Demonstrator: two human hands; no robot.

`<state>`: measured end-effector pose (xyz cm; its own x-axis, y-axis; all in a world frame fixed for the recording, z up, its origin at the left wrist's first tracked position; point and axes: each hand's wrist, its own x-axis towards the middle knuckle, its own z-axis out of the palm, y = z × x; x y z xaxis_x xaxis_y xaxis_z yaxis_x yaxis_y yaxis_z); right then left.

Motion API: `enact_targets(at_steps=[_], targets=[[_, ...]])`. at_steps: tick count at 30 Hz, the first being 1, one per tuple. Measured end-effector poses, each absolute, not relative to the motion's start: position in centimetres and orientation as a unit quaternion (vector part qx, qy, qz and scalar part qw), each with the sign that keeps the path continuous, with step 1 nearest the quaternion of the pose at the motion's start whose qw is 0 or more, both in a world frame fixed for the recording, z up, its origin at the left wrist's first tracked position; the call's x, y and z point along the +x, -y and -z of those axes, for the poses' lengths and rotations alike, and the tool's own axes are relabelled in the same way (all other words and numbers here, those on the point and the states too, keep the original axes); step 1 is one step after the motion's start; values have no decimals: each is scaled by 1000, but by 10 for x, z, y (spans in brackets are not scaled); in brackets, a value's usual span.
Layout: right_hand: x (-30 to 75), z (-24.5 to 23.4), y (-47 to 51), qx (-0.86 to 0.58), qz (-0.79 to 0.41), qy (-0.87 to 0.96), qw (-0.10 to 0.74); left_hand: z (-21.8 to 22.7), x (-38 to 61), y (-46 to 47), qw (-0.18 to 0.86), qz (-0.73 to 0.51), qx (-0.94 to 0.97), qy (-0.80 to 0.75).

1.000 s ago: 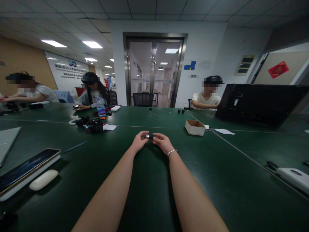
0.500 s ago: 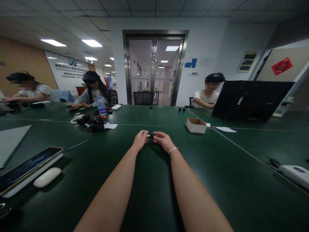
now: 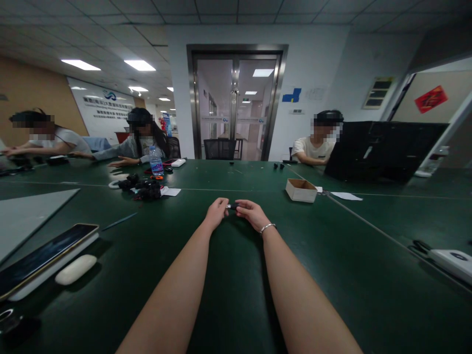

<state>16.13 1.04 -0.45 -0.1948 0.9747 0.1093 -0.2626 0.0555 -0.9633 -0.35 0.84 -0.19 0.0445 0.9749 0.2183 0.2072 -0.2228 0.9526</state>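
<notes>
A small black piece with a silver metal end (image 3: 233,206) spans the gap between my hands just above the table; its exact kind is too small to make out. On its silver end, my left hand (image 3: 217,212) is closed, fingertips pinched together. My right hand (image 3: 252,212), with a silver bracelet at the wrist, pinches the black part between thumb and fingers. Parts of the piece are hidden by the fingertips.
A small open box (image 3: 301,190) stands to the right. Leftward lie a tangle of black parts (image 3: 142,188), a water bottle (image 3: 156,161), a thin blue stick (image 3: 120,221), a phone (image 3: 51,255), a white case (image 3: 76,269) and a grey board (image 3: 33,211). Co-workers sit around the table.
The grey board at the left reaches further right. A co-worker on the left has stretched an arm out to the side. Slightly more silver shows between my hands, which have barely moved.
</notes>
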Motion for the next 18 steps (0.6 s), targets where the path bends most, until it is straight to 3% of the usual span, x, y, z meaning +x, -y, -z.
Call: enact_targets(at_steps=[18], targets=[[161, 5, -10, -353, -589, 509, 520, -2, -1, -7, 398, -488, 606, -486]])
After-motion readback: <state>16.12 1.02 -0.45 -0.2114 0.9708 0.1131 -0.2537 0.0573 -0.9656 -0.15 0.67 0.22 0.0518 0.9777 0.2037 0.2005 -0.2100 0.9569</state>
